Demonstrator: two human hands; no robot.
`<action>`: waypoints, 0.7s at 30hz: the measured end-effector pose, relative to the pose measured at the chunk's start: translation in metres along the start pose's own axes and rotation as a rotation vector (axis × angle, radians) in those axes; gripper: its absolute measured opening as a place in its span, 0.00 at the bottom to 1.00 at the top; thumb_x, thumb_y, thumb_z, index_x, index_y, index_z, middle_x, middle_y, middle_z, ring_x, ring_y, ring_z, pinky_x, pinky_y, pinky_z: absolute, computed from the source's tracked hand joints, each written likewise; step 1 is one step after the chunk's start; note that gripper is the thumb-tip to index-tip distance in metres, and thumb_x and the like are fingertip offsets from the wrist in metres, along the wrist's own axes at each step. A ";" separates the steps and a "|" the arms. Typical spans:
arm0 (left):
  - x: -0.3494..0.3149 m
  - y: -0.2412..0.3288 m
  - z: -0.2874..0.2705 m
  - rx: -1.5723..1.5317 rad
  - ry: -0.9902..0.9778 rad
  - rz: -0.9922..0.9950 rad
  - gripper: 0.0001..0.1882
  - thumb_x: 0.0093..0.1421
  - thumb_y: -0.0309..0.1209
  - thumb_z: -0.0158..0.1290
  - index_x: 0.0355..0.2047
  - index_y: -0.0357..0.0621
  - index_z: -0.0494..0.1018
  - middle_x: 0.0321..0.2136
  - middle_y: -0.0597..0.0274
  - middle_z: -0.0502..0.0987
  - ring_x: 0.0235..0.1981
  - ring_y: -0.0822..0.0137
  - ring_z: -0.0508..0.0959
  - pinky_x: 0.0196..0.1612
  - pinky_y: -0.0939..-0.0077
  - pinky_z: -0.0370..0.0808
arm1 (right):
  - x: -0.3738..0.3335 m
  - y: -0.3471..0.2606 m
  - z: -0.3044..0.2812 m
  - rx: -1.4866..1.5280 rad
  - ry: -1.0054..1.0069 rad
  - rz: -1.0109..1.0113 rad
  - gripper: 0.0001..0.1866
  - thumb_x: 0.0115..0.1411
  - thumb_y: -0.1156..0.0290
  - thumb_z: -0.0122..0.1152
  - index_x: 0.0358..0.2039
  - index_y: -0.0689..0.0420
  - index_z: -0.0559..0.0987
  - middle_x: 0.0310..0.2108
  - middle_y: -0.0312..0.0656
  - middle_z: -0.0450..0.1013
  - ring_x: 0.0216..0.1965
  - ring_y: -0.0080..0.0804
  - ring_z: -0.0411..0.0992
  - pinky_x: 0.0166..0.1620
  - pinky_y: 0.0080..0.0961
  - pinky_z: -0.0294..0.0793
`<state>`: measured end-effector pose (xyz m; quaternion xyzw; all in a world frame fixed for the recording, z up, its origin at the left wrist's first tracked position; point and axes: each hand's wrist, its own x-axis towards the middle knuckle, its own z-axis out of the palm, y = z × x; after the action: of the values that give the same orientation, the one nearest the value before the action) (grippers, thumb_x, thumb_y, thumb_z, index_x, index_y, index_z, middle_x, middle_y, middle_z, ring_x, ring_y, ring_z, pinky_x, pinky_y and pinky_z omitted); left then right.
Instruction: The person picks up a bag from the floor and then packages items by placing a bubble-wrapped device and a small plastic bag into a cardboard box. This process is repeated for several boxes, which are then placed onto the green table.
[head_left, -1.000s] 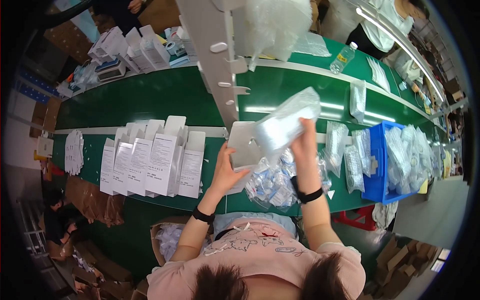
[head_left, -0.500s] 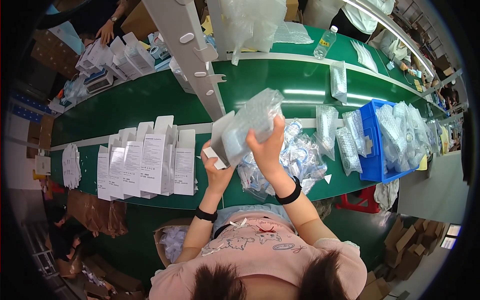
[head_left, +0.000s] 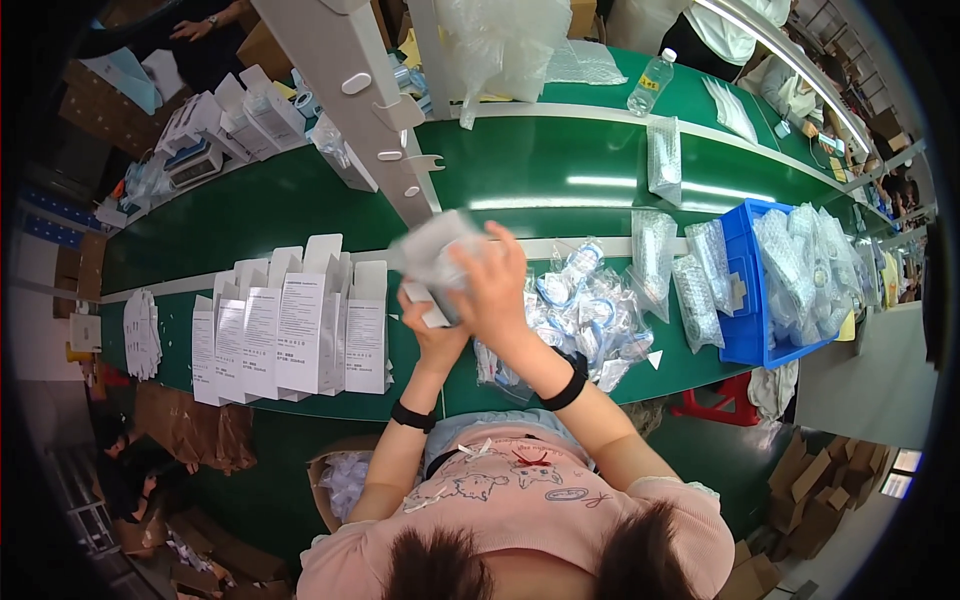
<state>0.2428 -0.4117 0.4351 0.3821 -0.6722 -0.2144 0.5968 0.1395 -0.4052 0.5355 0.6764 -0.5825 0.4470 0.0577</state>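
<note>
Between the left hand [head_left: 432, 336] and right hand [head_left: 492, 297] sits a blurred white cardboard carton [head_left: 435, 313]; the left grips it, the right's hold is unclear. Work looks part-done: tall white cardboard boxes [head_left: 303, 330] stand open-flapped left of the hands, clear bubble-wrap pouches [head_left: 653, 262] lie unboxed rightward.

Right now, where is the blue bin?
In the head view, the blue bin sits on the green table, well right of the right hand, with bubble packs close on its left.
</note>
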 end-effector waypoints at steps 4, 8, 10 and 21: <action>0.000 -0.017 -0.010 -0.021 -0.081 -0.032 0.44 0.28 0.27 0.69 0.40 0.52 0.48 0.50 0.45 0.51 0.51 0.45 0.58 0.51 0.56 0.60 | -0.035 0.030 -0.007 0.217 -0.076 0.004 0.16 0.46 0.78 0.56 0.39 0.59 0.72 0.41 0.44 0.66 0.46 0.45 0.64 0.48 0.33 0.62; -0.013 -0.022 -0.043 0.120 -0.236 -0.023 0.46 0.31 0.32 0.69 0.44 0.53 0.47 0.52 0.46 0.48 0.53 0.47 0.54 0.54 0.56 0.56 | -0.050 0.169 -0.018 -0.327 0.008 0.390 0.12 0.46 0.76 0.57 0.35 0.60 0.72 0.37 0.47 0.69 0.42 0.44 0.65 0.42 0.37 0.66; -0.009 -0.010 -0.047 0.132 -0.271 -0.098 0.43 0.32 0.32 0.68 0.44 0.51 0.50 0.51 0.46 0.50 0.53 0.47 0.56 0.53 0.58 0.57 | -0.070 0.225 -0.018 -0.650 -0.259 0.681 0.15 0.45 0.71 0.61 0.35 0.61 0.72 0.33 0.48 0.69 0.36 0.43 0.68 0.40 0.36 0.67; 0.038 0.031 -0.065 0.369 -0.443 -0.298 0.11 0.43 0.26 0.58 0.27 0.38 0.69 0.42 0.47 0.66 0.32 0.51 0.72 0.33 0.69 0.69 | -0.041 0.195 -0.058 0.016 -0.105 0.423 0.09 0.43 0.80 0.61 0.26 0.61 0.71 0.28 0.45 0.70 0.27 0.36 0.70 0.31 0.26 0.70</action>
<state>0.2980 -0.4108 0.4950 0.5220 -0.7499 -0.2519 0.3190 -0.0522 -0.4014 0.4563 0.5618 -0.7102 0.4178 -0.0731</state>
